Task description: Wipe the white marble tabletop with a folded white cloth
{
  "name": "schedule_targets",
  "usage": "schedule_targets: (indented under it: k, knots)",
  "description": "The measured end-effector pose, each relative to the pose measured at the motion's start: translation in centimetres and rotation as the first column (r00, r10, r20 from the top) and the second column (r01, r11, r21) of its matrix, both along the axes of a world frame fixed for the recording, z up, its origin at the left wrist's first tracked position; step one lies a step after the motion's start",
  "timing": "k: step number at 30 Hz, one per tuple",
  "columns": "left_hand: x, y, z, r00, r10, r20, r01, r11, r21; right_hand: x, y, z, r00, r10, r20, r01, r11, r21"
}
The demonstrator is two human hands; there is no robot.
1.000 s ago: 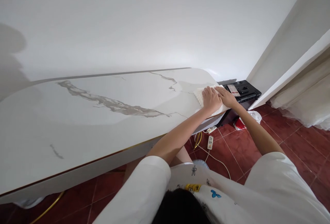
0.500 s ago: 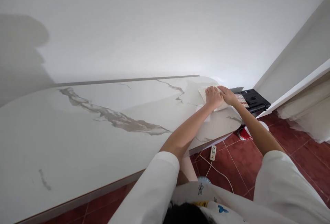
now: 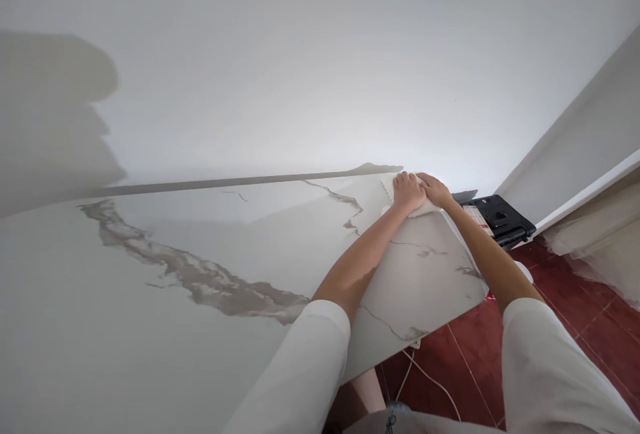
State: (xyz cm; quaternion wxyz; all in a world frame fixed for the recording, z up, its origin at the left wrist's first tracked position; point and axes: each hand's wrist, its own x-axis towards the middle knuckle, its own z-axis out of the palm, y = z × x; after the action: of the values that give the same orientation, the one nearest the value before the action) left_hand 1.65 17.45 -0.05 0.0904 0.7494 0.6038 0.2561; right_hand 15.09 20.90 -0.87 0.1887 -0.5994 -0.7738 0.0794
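A white cloth [image 3: 389, 184] with a scalloped edge lies at the far right corner of a white marble-patterned table top [image 3: 200, 267], close to the wall. My left hand [image 3: 407, 192] rests flat on the cloth, fingers together and stretched out. Beside it my right hand [image 3: 434, 189] presses on the same cloth, its fingers overlapping the left hand's edge. Most of the cloth is hidden under both hands. My arms in white sleeves reach across the table's right end.
A black printer [image 3: 497, 217] stands on the floor beyond the table's right end. A white cable [image 3: 430, 381] runs over the red floor tiles [image 3: 560, 294]. White fabric [image 3: 600, 247] lies heaped at the right under a white sill. The white wall [image 3: 300, 74] runs behind the table.
Both hands have slid the cloth away from the table's near right edge to its far corner by the wall. The view has moved forward over the table.
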Motion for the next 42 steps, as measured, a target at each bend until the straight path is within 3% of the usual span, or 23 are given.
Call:
schedule_targets:
  k: [7, 13, 20, 28, 31, 34, 38, 42]
  knots:
    - [-0.4, 2.3, -0.3, 0.999, 0.001, 0.040, -0.002, 1.000, 0.027, -0.6, 1.9, 0.3, 0.999, -0.045, 0.019, 0.046, 0.999, -0.029]
    - [-0.1, 2.4, -0.8, 0.999, 0.008, 0.043, -0.012, 0.997, 0.083, -0.1, 2.4, 0.1, 0.999, -0.052, 0.015, 0.052, 0.998, -0.027]
    - [-0.9, -0.1, -1.1, 0.999, 0.024, 0.045, -0.029, 0.994, 0.106, -1.0, 0.4, -0.3, 0.995, 0.005, 0.096, -0.011, 0.999, 0.052]
    - [-5.2, -5.5, -1.2, 0.999, 0.000, 0.045, -0.006, 0.991, 0.132, -4.9, -4.9, -0.5, 0.984, -0.012, 0.178, -0.001, 0.998, 0.070]
    - [-8.2, -7.6, -1.3, 0.999, -0.003, 0.034, -0.002, 0.991, 0.135, -8.2, -7.2, -0.5, 0.988, 0.004, 0.153, -0.016, 0.997, 0.077]
    - [-13.2, -9.5, -1.4, 0.999, -0.030, -0.026, 0.033, 0.993, 0.117, -13.4, -9.6, -0.4, 0.992, -0.003, 0.125, -0.009, 0.996, 0.093]
    - [-23.3, -13.1, -0.9, 0.985, -0.009, -0.172, 0.027, 0.994, 0.107, -23.8, -13.9, 0.1, 0.994, 0.024, 0.108, -0.032, 0.997, 0.071]
    - [-34.9, -19.5, 0.0, 0.959, 0.020, -0.283, -0.005, 0.999, 0.053, -35.7, -20.3, 1.0, 0.978, 0.097, 0.184, -0.107, 0.993, 0.047]
